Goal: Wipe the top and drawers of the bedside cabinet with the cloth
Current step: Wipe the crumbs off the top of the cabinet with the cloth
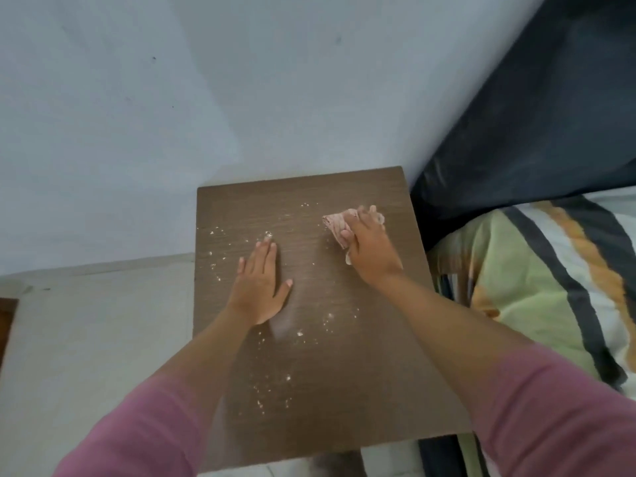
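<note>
The right hand (pixel 370 247) clamps the bunched cloth (pixel 335 223) at the cabinet top's (pixel 344 373) far right; the left hand (pixel 260 284) lies flat, fingers spread. Top-wiping is underway; next, probably sweep the scattered crumbs (pixel 275 390).

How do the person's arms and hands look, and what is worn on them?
Both arms wear pink long sleeves, the left sleeve and right sleeve pushed up so the forearms are bare. The left hand and right hand are bare: no gloves, rings or watch visible.
</note>
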The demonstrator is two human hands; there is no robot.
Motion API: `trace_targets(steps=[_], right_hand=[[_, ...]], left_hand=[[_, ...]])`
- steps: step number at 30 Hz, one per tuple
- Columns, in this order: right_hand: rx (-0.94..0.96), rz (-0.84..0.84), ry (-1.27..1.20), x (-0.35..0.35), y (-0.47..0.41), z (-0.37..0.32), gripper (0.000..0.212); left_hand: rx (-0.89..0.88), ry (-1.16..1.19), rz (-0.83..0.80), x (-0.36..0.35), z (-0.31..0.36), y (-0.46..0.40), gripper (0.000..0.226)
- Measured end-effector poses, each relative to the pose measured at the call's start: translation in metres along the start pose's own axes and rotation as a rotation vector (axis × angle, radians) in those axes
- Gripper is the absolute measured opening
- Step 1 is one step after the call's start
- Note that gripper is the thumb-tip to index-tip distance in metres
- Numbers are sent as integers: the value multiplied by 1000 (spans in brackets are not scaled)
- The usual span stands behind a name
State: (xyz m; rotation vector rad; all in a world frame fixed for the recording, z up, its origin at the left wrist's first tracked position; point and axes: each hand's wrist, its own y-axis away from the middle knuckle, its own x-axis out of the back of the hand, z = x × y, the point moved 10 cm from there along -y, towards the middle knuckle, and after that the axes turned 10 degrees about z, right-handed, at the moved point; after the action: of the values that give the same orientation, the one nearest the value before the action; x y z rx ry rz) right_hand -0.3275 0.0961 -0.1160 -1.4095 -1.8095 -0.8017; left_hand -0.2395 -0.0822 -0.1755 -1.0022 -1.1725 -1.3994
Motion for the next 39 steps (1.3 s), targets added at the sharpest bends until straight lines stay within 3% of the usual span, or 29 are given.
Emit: trace_targets(steps=[9, 16, 20, 28, 39], right_hand=[[-9, 71, 72, -49, -119, 5, 47], [47, 31, 336, -81, -117, 17, 57], [200, -31, 359, -72, -117, 11, 64], [764, -246, 559, -79, -130, 16, 56], [742, -286, 558, -91, -134, 24, 61]], left_hand=[[45, 43, 87, -20, -18, -53, 74], [54, 69, 34, -25, -20, -56, 76], [50, 45, -4, -26, -23, -55, 76], [48, 51, 12, -23, -22, -57, 75], [43, 43, 36, -26, -24, -58, 76]])
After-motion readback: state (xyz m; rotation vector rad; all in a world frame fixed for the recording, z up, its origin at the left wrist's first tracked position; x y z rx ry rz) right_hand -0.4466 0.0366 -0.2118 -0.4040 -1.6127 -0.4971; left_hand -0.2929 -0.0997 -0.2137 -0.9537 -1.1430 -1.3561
